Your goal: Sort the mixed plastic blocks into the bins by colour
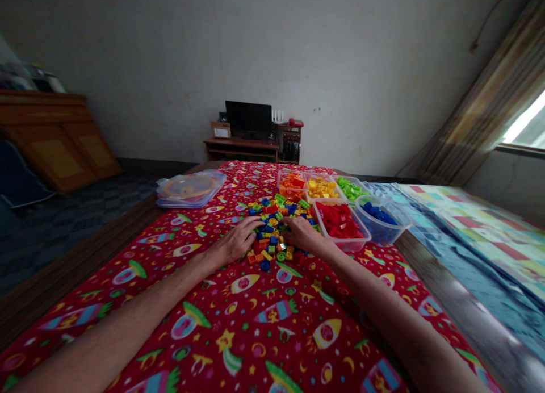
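Observation:
A mixed pile of colourful plastic building bricks lies on the red patterned tablecloth. At its left side rests my left hand, palm down, fingers stretched and apart over the nearest bricks. My right hand arches over the right side of the pile, its fingers reaching left among the bricks and open as far as they show; the fingertips are partly hidden. Just beyond my right hand, a clear tub holds red bricks. No brick is plainly held in either hand.
Clear tubs of orange bricks, yellow bricks, green bricks and blue bricks stand at the back right. Stacked plastic lids lie at the back left. A bed adjoins the table's right side.

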Motion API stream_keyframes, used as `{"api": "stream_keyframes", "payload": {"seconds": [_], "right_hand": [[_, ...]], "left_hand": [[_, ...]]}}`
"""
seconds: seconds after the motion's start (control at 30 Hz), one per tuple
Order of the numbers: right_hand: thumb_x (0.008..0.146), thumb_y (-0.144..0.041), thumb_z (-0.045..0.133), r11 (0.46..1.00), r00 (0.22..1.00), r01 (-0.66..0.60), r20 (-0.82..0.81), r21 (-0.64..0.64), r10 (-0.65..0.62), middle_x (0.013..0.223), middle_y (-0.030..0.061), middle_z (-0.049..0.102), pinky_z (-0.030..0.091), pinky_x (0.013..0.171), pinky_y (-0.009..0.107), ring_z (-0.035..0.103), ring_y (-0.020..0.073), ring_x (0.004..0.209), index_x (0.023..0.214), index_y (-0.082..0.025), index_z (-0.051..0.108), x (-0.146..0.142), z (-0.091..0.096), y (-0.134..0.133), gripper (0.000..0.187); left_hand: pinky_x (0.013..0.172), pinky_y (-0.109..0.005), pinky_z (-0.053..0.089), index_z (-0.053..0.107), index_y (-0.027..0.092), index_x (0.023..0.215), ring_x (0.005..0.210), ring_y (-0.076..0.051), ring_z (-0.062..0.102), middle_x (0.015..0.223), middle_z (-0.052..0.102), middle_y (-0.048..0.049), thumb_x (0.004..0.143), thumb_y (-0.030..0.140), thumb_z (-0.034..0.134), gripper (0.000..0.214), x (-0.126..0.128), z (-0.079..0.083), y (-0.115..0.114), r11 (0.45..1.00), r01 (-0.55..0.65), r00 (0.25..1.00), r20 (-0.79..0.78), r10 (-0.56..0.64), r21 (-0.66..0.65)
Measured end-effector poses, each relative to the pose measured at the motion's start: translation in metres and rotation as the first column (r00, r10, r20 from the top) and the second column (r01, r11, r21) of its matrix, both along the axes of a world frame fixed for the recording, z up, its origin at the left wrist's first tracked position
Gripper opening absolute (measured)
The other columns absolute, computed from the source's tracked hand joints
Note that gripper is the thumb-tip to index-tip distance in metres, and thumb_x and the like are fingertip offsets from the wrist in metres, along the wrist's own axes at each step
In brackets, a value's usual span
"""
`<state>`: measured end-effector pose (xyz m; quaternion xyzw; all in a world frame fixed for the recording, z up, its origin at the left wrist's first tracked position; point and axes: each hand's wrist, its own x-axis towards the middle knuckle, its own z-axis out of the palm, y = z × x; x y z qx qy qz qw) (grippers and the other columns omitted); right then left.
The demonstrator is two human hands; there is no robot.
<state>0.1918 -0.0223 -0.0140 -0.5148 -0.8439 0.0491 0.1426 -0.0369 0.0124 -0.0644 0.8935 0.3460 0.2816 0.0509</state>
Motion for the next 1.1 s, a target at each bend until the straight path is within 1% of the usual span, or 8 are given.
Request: {"api": "stream_keyframes", "payload": {"seconds": [0.13, 0.37, 0.47, 0.63, 0.77, 0.97, 1.03, 1.1], "right_hand": [[0.084, -0.017, 0.047, 0.998, 0.996, 0.058, 0.068, 0.03, -0.06, 0.1, 0.0147, 0.068, 0.041, 0.076, 0.027, 0.062, 0.0218, 0.093, 0.118, -0.011, 0.058, -0.003, 0.001, -0.005, 0.036], [0.085, -0.022, 0.047, 0.994, 0.997, 0.07, 0.022, 0.087, -0.072, 0.093, 0.0133, 0.068, 0.04, 0.075, 0.027, 0.062, 0.0211, 0.088, 0.11, -0.01, 0.06, -0.003, 0.004, -0.004, 0.03], [0.083, -0.021, 0.049, 0.995, 0.998, 0.062, 0.012, 0.073, -0.063, 0.092, 0.0123, 0.069, 0.04, 0.073, 0.026, 0.062, 0.0204, 0.086, 0.108, -0.011, 0.062, -0.002, 0.005, -0.003, 0.03], [0.08, -0.022, 0.051, 0.996, 0.991, 0.082, -0.109, -0.023, -0.084, 0.089, 0.0079, 0.07, 0.04, 0.069, 0.024, 0.062, 0.0187, 0.081, 0.105, -0.016, 0.068, -0.001, 0.014, -0.001, 0.03], [0.084, -0.022, 0.047, 0.994, 0.974, 0.112, -0.199, 0.0, -0.11, 0.09, 0.0074, 0.07, 0.042, 0.071, 0.024, 0.062, 0.017, 0.079, 0.109, -0.016, 0.066, 0.005, 0.014, 0.007, 0.033], [0.086, -0.02, 0.048, 0.976, 0.989, 0.138, -0.074, 0.17, -0.127, 0.099, 0.0165, 0.068, 0.041, 0.079, 0.029, 0.06, 0.0225, 0.092, 0.13, -0.005, 0.05, 0.017, 0.002, 0.016, 0.047], [0.086, -0.017, 0.046, 0.979, 0.993, 0.112, 0.007, 0.168, -0.114, 0.098, 0.0162, 0.068, 0.041, 0.076, 0.029, 0.061, 0.0225, 0.091, 0.128, -0.007, 0.051, 0.017, 0.004, 0.012, 0.043], [0.088, -0.019, 0.043, 0.987, 0.991, 0.098, 0.082, 0.125, -0.109, 0.095, 0.014, 0.069, 0.041, 0.072, 0.027, 0.062, 0.0217, 0.087, 0.117, -0.011, 0.06, 0.014, 0.008, 0.007, 0.034]], "left_hand": [[0.109, -0.041, 0.037, 0.055, 0.013, 0.122, 0.125, -0.024, 0.046, 0.133, 0.05, -0.0134, 0.089, 0.024, 0.032, 0.041, 0.001, 0.001, 0.0, 1.0, -0.01, 1.0, -0.022, 0.01, -0.011], [0.108, -0.041, 0.037, 0.055, 0.013, 0.121, 0.125, -0.024, 0.046, 0.132, 0.05, -0.0138, 0.09, 0.024, 0.032, 0.04, 0.001, 0.003, -0.002, 1.0, -0.01, 1.0, -0.024, 0.01, -0.014], [0.108, -0.04, 0.037, 0.055, 0.012, 0.121, 0.125, -0.024, 0.046, 0.133, 0.05, -0.0138, 0.089, 0.023, 0.032, 0.04, 0.001, 0.003, -0.002, 1.0, -0.008, 1.0, -0.017, 0.007, -0.009], [0.108, -0.042, 0.038, 0.055, 0.013, 0.12, 0.124, -0.024, 0.047, 0.132, 0.051, -0.0138, 0.09, 0.023, 0.032, 0.039, 0.0, 0.0, 0.0, 1.0, -0.008, 1.0, -0.012, 0.008, -0.005], [0.108, -0.042, 0.038, 0.055, 0.013, 0.12, 0.124, -0.025, 0.047, 0.132, 0.05, -0.0138, 0.09, 0.023, 0.032, 0.039, 0.0, 0.001, 0.0, 1.0, -0.001, 1.0, -0.009, 0.001, -0.011], [0.106, -0.041, 0.04, 0.054, 0.012, 0.121, 0.122, -0.025, 0.049, 0.132, 0.05, -0.0153, 0.09, 0.023, 0.032, 0.04, 0.001, 0.004, -0.003, 1.0, 0.001, 1.0, -0.017, -0.001, -0.012], [0.106, -0.041, 0.04, 0.054, 0.013, 0.121, 0.122, -0.024, 0.049, 0.132, 0.05, -0.0144, 0.091, 0.024, 0.032, 0.039, 0.0, 0.003, -0.002, 1.0, 0.002, 1.0, -0.02, -0.002, -0.009], [0.106, -0.041, 0.04, 0.055, 0.014, 0.12, 0.123, -0.024, 0.048, 0.131, 0.051, -0.0135, 0.09, 0.024, 0.032, 0.039, 0.0, 0.001, 0.0, 1.0, 0.005, 1.0, -0.017, -0.005, -0.001]]}}
